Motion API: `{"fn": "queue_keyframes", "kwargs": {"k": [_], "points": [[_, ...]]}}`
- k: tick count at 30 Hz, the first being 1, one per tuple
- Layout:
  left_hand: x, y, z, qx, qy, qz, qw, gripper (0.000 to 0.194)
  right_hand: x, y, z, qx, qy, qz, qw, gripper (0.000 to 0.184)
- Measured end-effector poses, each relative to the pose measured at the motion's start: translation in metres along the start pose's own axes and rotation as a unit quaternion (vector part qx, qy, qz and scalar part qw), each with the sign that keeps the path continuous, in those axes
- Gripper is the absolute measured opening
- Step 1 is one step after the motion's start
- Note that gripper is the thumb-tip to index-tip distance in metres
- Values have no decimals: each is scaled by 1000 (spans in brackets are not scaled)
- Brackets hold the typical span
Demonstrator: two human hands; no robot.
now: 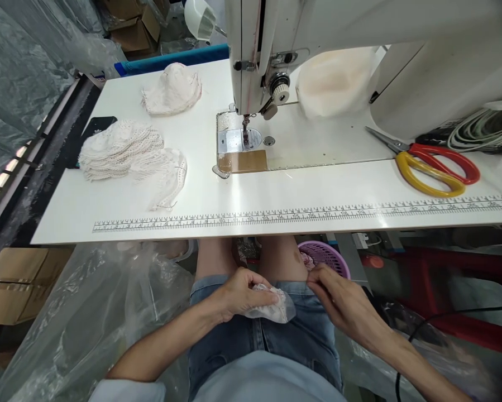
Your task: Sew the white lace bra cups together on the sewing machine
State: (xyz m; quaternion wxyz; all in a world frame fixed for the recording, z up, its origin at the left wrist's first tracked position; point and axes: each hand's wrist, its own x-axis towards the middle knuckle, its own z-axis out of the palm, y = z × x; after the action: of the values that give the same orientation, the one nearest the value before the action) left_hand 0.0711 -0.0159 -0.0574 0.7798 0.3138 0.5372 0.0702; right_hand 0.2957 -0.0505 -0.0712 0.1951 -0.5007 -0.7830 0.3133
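Over my lap, my left hand (248,293) is closed around a small white lace fabric piece (278,310), its thumb on top and a sheer edge sticking out to the right. Apart from it, above my other thigh, my right hand (338,293) has its fingertips pinched together; anything between them is too small to make out. On the table above sits the sewing machine (254,56), its presser foot (245,134) over the metal plate. A pile of white lace pieces (120,151) lies left of it, with another white piece (173,89) behind.
Scissors with red and yellow handles (435,167) lie at the right of the table (200,195). A printed ruler (301,215) runs along its front edge. White fabric (338,84) sits under the machine arm. Below are a purple basket (328,257) and a cardboard box (22,285).
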Motion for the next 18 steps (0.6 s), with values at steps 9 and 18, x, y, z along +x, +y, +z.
{"fn": "queue_keyframes", "kwargs": {"k": [9,18], "points": [[4,3,11,-3,-7,7,1000,40,8,-31,9,51,14,-70,996,13],[10,-1,13,-14,-2,-5,1000,35,8,-28,13,-129,21,-140,982,23]]}}
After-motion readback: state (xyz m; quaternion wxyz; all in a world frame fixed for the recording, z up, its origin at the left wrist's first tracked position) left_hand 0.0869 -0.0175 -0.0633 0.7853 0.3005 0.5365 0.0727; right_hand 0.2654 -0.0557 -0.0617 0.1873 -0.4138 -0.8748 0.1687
